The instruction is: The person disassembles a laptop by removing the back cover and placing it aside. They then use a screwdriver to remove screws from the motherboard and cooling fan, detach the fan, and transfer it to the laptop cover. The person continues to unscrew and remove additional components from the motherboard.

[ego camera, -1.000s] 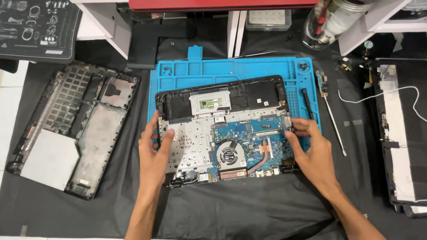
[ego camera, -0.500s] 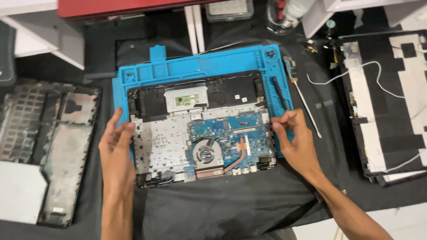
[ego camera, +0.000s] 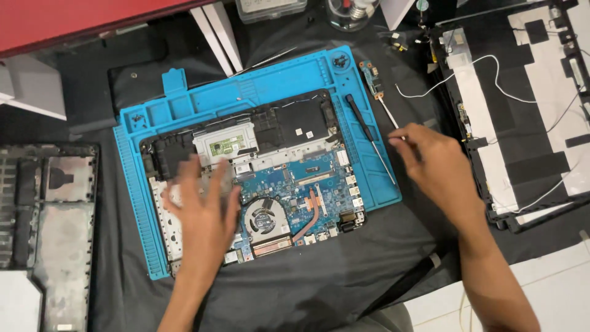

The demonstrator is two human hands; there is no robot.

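An opened laptop base [ego camera: 307, 123] lies on a blue work mat [ego camera: 258, 86], with its blue motherboard [ego camera: 319, 184] and round fan [ego camera: 264, 221] exposed. My left hand [ego camera: 203, 209] rests flat with spread fingers on the left part of the base, beside the fan. My right hand [ego camera: 430, 163] is off the mat's right edge. Its fingertips are at the end of a thin metal tool [ego camera: 388, 117], and whether they pinch it is unclear. A black-handled screwdriver [ego camera: 362, 123] lies on the mat just left of that hand.
A laptop lid panel [ego camera: 522, 110] with white cables lies at the right. A dark bottom cover [ego camera: 55, 215] lies at the left. A small circuit board [ego camera: 372, 74], a clear jar [ego camera: 350, 12], white legs [ego camera: 215, 31] and a red surface [ego camera: 74, 18] are at the back.
My right hand left the laptop's right edge and moved right to the thin tool. My left hand shifted from the left edge onto the base. The view swung right.
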